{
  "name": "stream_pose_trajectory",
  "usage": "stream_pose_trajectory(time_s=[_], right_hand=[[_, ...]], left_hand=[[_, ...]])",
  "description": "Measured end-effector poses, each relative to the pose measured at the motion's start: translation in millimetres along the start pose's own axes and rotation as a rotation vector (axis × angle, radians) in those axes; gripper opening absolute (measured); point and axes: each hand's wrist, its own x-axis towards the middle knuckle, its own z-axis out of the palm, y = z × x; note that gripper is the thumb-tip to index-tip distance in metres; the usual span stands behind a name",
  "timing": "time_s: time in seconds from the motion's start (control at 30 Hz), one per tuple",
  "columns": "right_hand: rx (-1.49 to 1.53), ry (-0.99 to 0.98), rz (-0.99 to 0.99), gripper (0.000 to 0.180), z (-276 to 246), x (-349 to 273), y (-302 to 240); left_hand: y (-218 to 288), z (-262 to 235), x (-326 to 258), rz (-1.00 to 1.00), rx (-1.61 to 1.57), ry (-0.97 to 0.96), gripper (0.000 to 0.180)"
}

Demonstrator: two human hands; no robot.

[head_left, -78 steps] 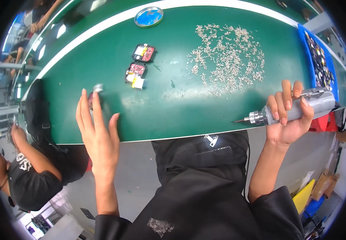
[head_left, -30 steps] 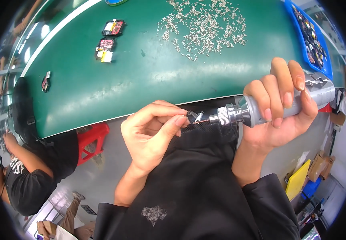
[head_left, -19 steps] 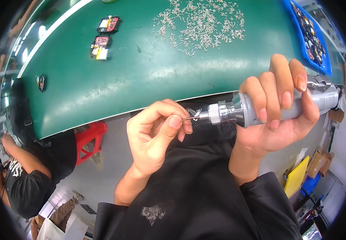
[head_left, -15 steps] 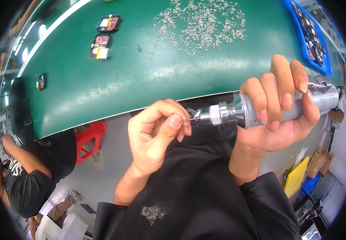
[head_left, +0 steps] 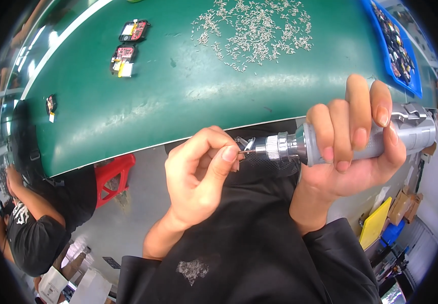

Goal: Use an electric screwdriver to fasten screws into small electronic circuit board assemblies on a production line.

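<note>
Head camera: both hands meet at an electric screwdriver held just off the worktop's near edge.

From where I stand, the right hand (head_left: 341, 176) has its fingers wrapped round the grey electric screwdriver (head_left: 373, 145), its metal bit (head_left: 248, 151) aimed at the left hand (head_left: 197, 177); there, thumb and forefinger are pinched together at the bit's tip, and I can't tell whether something tiny sits between them. On the green worktop (head_left: 153, 96), small silver screw-like pieces (head_left: 264, 30) lie scattered toward the far edge, a blue tray (head_left: 415, 76) of dark parts stands by the right edge, and two open black cases with red circuit boards (head_left: 122, 61) lie left of the scatter.
</note>
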Motion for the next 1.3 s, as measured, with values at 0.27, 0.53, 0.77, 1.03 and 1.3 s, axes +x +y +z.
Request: stream_pose_trajectory(time_s=[0.27, 0.53, 0.77, 1.03, 1.3], right_hand=[[0.042, 0.068, -0.033, 0.012, -9.0, 11.6, 3.2], [0.102, 0.348, -0.158, 0.014, -26.2, 17.9, -0.3], [0.136, 0.427, -0.156, 0.014, -54.4, 22.6, 0.7], [0.188, 0.35, -0.047, 0.014, -60.1, 31.1, -2.4], [0.199, 0.327, 0.023, 0.015, -57.5, 23.4, -6.0]], left_hand=[[-0.4, 3.8, 19.1, 0.084, 0.178, 0.024, 0.006], [22.7, -9.4, 44.4, 0.092, 0.408, 0.004, 0.03], [91.3, -35.6, 197.8, 0.556, 1.219, 0.114, 0.026], [58.7, -110.9, 369.3, 0.251, 1.537, 0.309, 0.038], [67.2, -138.1, 364.9, 0.437, 1.607, 0.166, 0.026]])
